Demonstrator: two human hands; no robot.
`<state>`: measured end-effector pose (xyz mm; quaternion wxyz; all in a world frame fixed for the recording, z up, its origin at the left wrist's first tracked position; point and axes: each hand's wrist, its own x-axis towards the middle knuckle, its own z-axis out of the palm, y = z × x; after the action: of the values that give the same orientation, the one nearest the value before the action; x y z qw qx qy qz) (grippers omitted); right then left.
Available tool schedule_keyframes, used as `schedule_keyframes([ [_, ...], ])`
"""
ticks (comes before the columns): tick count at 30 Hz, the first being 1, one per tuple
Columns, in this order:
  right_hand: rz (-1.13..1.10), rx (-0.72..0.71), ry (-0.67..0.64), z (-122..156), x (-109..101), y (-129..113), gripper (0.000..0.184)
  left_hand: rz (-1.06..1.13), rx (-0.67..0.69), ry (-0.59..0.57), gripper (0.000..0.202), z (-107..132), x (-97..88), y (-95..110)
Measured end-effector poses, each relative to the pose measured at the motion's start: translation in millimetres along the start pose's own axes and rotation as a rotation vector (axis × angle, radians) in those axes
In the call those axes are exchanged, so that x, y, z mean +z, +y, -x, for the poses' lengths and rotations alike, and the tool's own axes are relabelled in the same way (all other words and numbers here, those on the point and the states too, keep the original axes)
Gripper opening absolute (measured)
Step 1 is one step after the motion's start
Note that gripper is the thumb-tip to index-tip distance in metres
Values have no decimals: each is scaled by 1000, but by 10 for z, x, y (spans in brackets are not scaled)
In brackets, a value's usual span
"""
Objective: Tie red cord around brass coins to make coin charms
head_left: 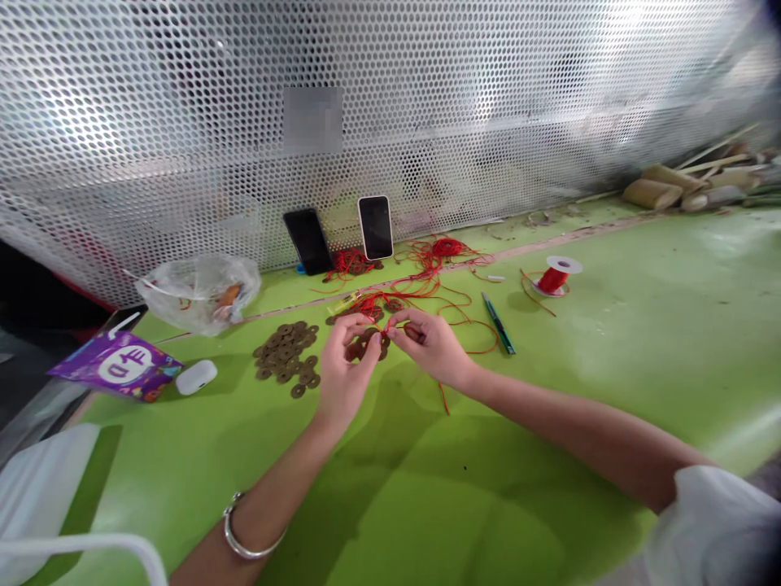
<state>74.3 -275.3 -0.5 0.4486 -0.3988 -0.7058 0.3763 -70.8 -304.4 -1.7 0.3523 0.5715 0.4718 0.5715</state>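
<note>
My left hand (342,366) and my right hand (431,343) meet above the green table (427,488), both pinched on a bundle of brown coins tied with red cord (373,340). The cord runs between the fingertips and a loose end hangs down toward the table. A pile of loose brown coins (288,356) lies just left of my left hand. More tangled red cord (427,268) spreads behind the hands, with a few coins in it.
A red cord spool (555,277) and a green pen (499,323) lie to the right. Two phones (308,240) (375,226) lean on the perforated metal wall. A plastic bag (198,291), purple packet (119,365) and white earbud case (196,377) sit left. Bamboo pieces (671,191) lie far right.
</note>
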Motion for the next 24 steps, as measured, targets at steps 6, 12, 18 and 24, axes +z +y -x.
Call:
schedule_keyframes([
  [6,79,-84,43,47,2,-3,17,-94,63,-68,6,3,-2,2],
  [12,78,-92,52,42,10,17,18,-99,79,-34,8,27,11,46],
  [18,66,-75,32,49,-3,-27,22,-132,78,-8,8,33,2,60],
  [24,31,-90,60,39,-28,-43,21,-233,110,-37,9,39,-6,53],
])
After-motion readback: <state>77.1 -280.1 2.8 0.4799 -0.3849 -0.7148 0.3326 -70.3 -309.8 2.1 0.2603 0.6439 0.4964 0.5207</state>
